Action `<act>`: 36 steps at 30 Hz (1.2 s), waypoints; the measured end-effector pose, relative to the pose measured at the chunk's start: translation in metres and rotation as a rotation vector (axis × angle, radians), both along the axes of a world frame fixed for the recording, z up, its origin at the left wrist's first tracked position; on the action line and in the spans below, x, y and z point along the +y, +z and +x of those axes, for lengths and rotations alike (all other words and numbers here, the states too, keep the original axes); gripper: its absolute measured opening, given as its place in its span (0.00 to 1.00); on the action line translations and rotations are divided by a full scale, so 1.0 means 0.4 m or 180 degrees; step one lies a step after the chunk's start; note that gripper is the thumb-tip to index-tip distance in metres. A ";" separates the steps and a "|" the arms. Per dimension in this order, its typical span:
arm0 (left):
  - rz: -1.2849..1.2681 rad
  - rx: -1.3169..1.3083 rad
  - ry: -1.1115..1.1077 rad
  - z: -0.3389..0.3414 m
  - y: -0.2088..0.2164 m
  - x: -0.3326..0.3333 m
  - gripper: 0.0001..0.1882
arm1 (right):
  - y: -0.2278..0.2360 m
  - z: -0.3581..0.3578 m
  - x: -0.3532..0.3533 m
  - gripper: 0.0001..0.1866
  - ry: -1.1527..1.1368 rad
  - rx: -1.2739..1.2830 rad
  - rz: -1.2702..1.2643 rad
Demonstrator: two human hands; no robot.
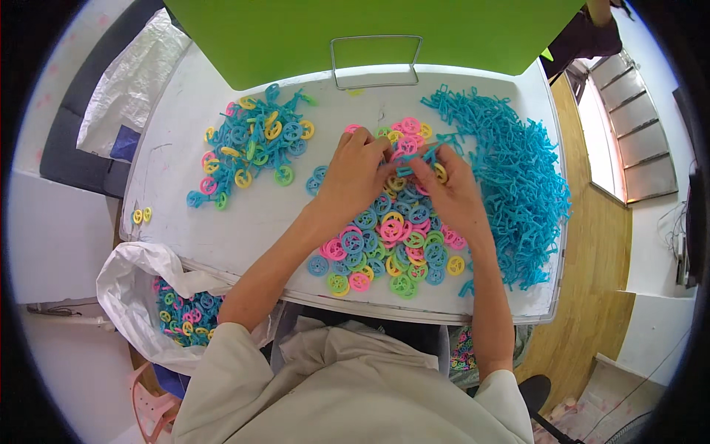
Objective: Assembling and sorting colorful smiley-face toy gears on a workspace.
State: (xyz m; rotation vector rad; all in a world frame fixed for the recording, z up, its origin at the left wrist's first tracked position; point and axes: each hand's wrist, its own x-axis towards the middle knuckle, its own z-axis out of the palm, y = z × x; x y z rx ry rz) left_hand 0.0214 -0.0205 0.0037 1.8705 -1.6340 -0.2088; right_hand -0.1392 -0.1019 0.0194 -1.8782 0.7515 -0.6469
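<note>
My left hand (353, 172) and my right hand (452, 186) meet above a pile of small spoked plastic wheels (390, 231) in pink, blue, green and yellow. Between the thumb and fingers of my right hand is a teal plastic frame piece (427, 157). A yellow wheel (441, 173) shows against the same hand. The fingertips of my left hand are pinched together close to the teal piece. What they grip is too small and partly hidden to make out.
Loose teal frame pieces (521, 196) form a large heap on the right of the white table (259, 222). Teal pieces with wheels (255, 137) lie in a pile at the left. A white sack (140, 266) with similar parts stands below. A green panel (377, 22) rises behind.
</note>
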 end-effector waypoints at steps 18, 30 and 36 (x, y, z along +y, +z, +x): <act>0.0347 0.1788 0.0153 -0.008 0.086 -0.006 0.22 | 0.007 -0.019 -0.022 0.05 -0.0736 -0.0291 0.0159; 0.0394 0.3209 -0.0108 0.013 0.102 -0.002 0.13 | 0.035 -0.035 -0.030 0.09 -0.0171 0.0053 0.0577; 0.0528 0.3647 -0.0372 0.013 0.096 -0.003 0.14 | 0.023 -0.026 -0.023 0.08 -0.0145 -0.0212 0.0524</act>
